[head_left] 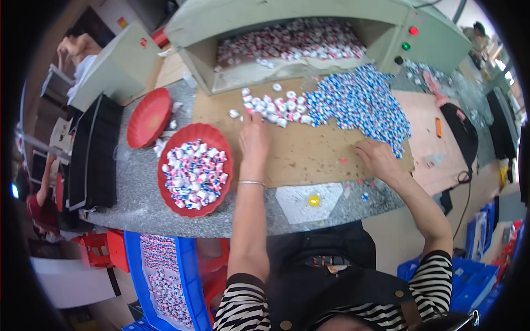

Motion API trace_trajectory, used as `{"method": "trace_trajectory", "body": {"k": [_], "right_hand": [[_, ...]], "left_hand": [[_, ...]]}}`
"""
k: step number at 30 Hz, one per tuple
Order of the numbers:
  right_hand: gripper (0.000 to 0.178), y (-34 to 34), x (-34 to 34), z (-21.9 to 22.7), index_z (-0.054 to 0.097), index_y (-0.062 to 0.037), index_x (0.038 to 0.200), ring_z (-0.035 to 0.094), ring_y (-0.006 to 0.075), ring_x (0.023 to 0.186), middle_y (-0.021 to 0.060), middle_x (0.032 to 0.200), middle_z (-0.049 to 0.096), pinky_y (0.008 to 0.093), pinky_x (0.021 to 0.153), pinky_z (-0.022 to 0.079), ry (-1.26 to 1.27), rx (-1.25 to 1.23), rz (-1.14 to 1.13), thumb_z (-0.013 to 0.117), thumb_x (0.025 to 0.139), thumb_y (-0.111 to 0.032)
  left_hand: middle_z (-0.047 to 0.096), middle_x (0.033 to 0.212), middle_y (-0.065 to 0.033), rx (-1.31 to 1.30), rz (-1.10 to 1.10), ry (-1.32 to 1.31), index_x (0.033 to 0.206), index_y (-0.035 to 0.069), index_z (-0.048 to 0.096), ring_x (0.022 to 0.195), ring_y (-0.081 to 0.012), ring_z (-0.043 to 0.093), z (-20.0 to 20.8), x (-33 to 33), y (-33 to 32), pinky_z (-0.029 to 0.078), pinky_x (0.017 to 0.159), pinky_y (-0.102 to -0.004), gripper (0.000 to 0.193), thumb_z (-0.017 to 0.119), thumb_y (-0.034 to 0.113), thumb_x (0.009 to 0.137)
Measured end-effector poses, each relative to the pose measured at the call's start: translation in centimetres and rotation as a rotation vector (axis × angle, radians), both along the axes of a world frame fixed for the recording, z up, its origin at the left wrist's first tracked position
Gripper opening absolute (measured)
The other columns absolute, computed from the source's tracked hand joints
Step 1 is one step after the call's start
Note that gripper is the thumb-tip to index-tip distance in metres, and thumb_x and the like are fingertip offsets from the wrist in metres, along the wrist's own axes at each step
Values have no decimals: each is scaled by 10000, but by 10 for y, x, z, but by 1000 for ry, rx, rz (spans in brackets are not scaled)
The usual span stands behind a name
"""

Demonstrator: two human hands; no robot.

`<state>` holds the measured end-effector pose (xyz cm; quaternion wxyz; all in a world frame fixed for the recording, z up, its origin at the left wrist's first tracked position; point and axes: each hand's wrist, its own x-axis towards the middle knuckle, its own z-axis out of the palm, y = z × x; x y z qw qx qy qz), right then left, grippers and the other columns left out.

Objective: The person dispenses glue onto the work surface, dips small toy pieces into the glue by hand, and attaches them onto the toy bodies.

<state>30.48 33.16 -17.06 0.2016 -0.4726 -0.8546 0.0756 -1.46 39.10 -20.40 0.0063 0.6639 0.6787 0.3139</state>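
My left hand (254,140) reaches forward over a brown board (298,157), its fingers stretched out and touching the near-left end of a row of small white pieces with pink and blue marks (281,107). My right hand (380,158) rests on the board beside the near edge of a large heap of small blue-and-white pieces (356,99). Its fingers are curled together; whatever they may hold is hidden. Left of my left forearm stands a red scalloped bowl (165,190) filled with white, pink and blue pieces.
A pale green machine (287,16) with an opening full of similar pieces stands behind the board. A second red bowl (148,118) and a black crate (96,154) are at left. Below the grey counter (138,193) sits a blue crate (135,276) of pieces. An orange tool (438,127) lies right.
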Motion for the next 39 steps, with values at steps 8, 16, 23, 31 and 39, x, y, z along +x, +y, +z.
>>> {"method": "trace_trajectory", "body": {"k": [8, 16, 23, 31, 39], "right_hand": [[119, -2, 6, -5, 629, -15, 941, 646, 252, 750, 120, 831, 649, 327, 641, 497, 101, -179, -44, 624, 852, -94], [140, -16, 9, 0, 633, -29, 982, 585, 73, 723, -5, 786, 615, 243, 661, 489, 728, -917, -180, 628, 890, -135], [119, -24, -9, -7, 656, -31, 894, 623, 342, 767, 144, 806, 614, 419, 675, 498, -99, -96, 14, 644, 815, -120], [82, -27, -11, -9, 662, -25, 861, 621, 337, 715, 139, 775, 613, 429, 627, 497, 21, -35, 19, 641, 810, -85], [122, -47, -38, 8, 654, -9, 930, 633, 324, 758, 148, 821, 633, 380, 669, 506, 84, -57, 72, 656, 819, -63]], "left_hand": [[605, 937, -71, -316, -281, -1148, 1099, -22, 582, 876, -140, 590, 35, 6, -61, 484, 722, -262, 248, 636, 42, 865], [599, 1204, -146, -447, -494, -1595, 1299, -22, 517, 974, -157, 606, 9, 7, -182, 495, 865, -289, 391, 541, -18, 909], [613, 1160, -141, -406, -447, -1577, 1271, -41, 527, 1005, -164, 609, 17, 17, -199, 498, 893, -294, 391, 564, -67, 882], [607, 1177, -127, -414, -459, -1702, 1270, -16, 525, 984, -170, 622, -3, 17, -203, 497, 886, -292, 360, 561, -19, 911], [617, 1166, -113, -393, -474, -1751, 1259, -14, 529, 1008, -156, 608, -8, 14, -201, 483, 901, -279, 357, 575, -14, 905]]}}
